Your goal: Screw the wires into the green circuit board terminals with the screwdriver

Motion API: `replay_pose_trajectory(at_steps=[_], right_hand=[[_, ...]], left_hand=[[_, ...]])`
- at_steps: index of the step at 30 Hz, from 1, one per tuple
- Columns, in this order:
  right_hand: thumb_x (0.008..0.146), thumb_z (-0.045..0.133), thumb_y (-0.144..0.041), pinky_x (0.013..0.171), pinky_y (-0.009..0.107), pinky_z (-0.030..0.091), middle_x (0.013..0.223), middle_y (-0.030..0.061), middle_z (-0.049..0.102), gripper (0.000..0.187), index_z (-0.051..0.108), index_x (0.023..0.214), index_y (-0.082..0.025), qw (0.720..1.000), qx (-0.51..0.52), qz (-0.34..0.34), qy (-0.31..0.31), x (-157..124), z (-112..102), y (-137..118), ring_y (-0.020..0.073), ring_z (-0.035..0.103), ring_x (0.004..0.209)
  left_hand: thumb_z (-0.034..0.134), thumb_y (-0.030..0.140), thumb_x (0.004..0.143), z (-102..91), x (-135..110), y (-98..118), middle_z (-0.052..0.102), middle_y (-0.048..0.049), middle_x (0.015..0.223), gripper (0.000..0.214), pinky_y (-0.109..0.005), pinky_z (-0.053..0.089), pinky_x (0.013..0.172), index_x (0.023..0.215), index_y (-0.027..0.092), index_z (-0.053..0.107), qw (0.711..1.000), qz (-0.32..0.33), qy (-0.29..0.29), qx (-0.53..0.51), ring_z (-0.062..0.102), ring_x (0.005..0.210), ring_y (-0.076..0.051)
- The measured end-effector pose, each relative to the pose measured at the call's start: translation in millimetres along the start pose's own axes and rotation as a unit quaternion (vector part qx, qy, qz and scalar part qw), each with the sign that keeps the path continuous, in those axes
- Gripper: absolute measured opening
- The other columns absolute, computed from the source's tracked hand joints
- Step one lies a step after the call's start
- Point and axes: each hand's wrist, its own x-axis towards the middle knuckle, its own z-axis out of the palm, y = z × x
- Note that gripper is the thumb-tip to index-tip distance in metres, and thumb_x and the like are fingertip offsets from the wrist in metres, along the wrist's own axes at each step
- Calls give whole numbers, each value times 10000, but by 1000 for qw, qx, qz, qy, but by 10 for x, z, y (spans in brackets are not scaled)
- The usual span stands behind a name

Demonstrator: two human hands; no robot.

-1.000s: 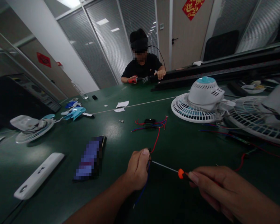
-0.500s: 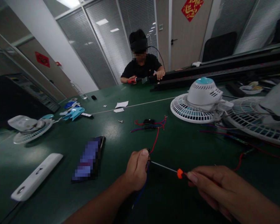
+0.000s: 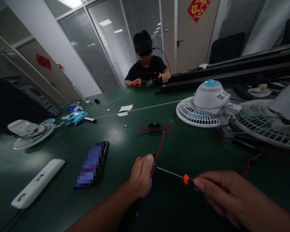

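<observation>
My left hand [image 3: 141, 175] is closed around a small dark part with wires, mostly hidden by the fingers. From that part a red wire [image 3: 160, 145] runs up and a blue wire [image 3: 146, 201] hangs down. In my right hand [image 3: 222, 193] is a screwdriver [image 3: 186, 179] with an orange and black handle. Its thin metal shaft points left, and the tip meets the dark part at my left fingers. Just beyond, two small black pieces lie on the table, an inline switch-like one [image 3: 154, 125] among red and blue wires.
White fans [image 3: 200, 111] lie at the right, with loose wires below them. On the left are a phone [image 3: 90, 166], a long white device [image 3: 38, 183] and another fan [image 3: 33, 135]. Across the green table [image 3: 120, 206] sits a person [image 3: 146, 67] holding a red tool.
Almost nothing differs. The screwdriver handle appears slightly turned in my right hand, while its tip stays at the part in my left hand.
</observation>
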Motion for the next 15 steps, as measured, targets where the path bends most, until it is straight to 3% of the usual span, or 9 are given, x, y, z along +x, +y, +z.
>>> replay_pose_trajectory(at_steps=[7,12,15], right_hand=[[883,393,-636,373,190,304,539,-56,451,489,521,667,-216,1000,-3,-2,-5,12,1,-18,75,385,407],[888,428,-601,416,210,292,512,-66,387,476,472,604,-222,999,-6,-27,26,6,25,-57,91,344,451],[847,528,-587,434,209,316,554,-56,421,429,565,634,-217,999,10,-25,19,-18,18,-89,101,369,492]], left_hand=[[229,515,956,4,-1,-19,364,31,487,520,-270,343,510,559,218,386,1000,10,6,4,384,461,-126],[233,489,960,-4,6,-46,373,32,489,511,-268,330,506,562,214,396,1000,6,-5,-9,385,458,-124],[232,501,957,1,5,-60,374,33,489,512,-264,325,500,567,213,399,1000,0,-10,-20,384,458,-123]])
